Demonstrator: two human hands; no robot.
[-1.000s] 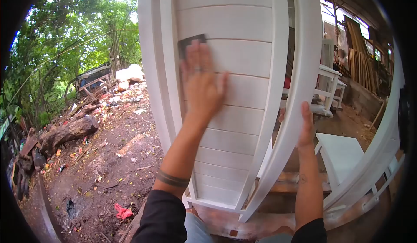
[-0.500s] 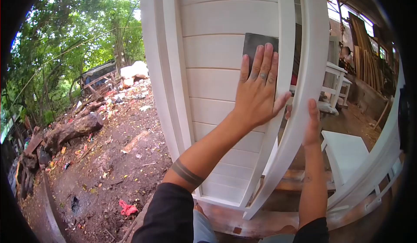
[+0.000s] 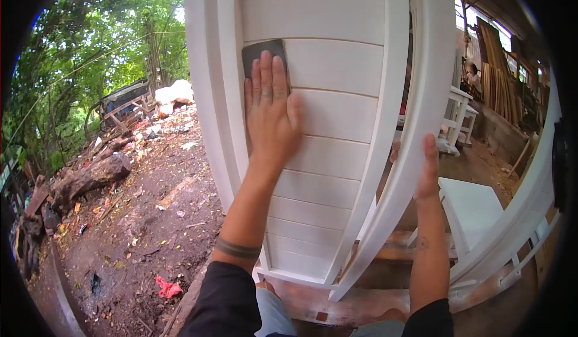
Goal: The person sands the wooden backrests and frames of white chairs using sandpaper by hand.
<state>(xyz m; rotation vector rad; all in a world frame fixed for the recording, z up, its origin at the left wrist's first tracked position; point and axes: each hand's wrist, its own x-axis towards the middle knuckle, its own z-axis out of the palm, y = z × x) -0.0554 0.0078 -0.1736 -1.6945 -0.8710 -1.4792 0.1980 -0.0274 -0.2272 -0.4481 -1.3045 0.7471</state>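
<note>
My left hand lies on a dark grey sheet of sandpaper, holding it against the white slatted panel. Its fingers stretch upward over the sheet, whose upper part shows above the fingertips. The sandpaper sits at the panel's left side, beside the upright frame strip. At the right, my right hand is closed around the curved white post of the same piece of furniture. Fingertips show on the post's left side, with the thumb pointing up on its right; the post hides the rest of the fingers.
On the left, littered soil holds a log and a red scrap. White furniture stands on the right, with wooden planks leaning farther back. A person is in the background. My legs show below.
My left hand has slid the sandpaper left across the panel, from its right edge to its left edge. My right hand stays on the post. The view has shifted slightly.
</note>
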